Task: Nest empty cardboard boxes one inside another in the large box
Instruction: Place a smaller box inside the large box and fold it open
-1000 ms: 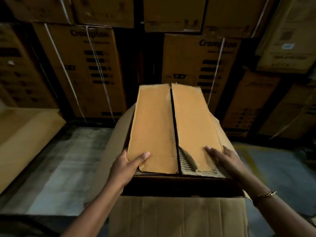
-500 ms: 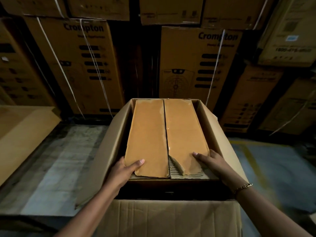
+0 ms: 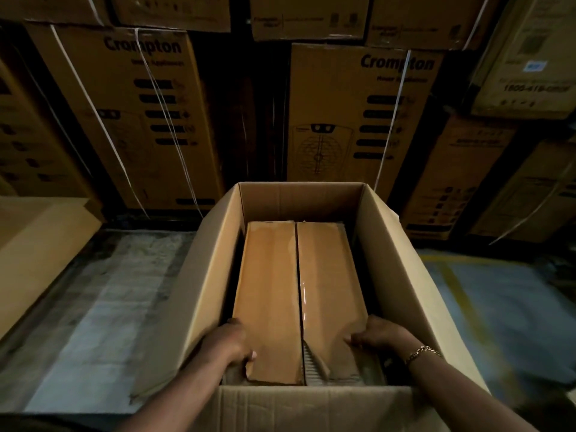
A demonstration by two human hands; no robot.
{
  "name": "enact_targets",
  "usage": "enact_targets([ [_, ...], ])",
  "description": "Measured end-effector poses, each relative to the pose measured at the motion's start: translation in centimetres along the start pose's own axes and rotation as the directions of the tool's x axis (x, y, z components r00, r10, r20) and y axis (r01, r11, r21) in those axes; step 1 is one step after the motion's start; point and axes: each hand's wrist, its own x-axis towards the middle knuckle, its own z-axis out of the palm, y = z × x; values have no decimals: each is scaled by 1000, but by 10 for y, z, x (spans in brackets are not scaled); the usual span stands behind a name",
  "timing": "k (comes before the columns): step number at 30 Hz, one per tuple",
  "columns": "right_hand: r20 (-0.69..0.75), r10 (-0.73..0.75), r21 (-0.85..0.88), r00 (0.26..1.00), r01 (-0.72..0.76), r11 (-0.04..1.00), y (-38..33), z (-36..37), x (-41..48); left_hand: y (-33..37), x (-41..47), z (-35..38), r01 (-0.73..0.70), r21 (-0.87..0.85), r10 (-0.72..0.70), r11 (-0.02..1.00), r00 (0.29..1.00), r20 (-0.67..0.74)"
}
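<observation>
A large open cardboard box stands on the floor right in front of me, its flaps spread outward. A smaller orange-brown box with a taped centre seam and a torn near corner lies low inside it. My left hand grips that box's near left edge, fingers curled over it. On the near right edge, my right hand, with a bracelet at the wrist, holds on beside the torn patch. Both hands are down inside the large box's walls.
Stacked printed cartons form a wall just behind the large box, several with white straps. A tan flattened carton lies at the left. Bare grey floor shows on the left, and floor with a yellow line on the right.
The smaller box has gone from tilted above the rim down deep into the large box. Both hands followed it down, still on its near edge.
</observation>
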Motion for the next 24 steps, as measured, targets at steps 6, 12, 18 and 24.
enact_targets([
  [6,-141,0,-142,990,-20,990,-14,-1,-16,1,-3,3,-25,51,28,998,997,-66],
  [12,-284,-261,-399,923,134,907,-61,4,-34,12,-10,1,-78,29,78,997,997,-17],
  [18,-338,-351,-493,873,154,856,-106,39,-34,12,-11,1,-162,92,165,982,986,-24],
  [24,-378,-372,-507,847,147,849,-98,20,-53,13,-15,-1,-220,116,226,969,973,-42],
])
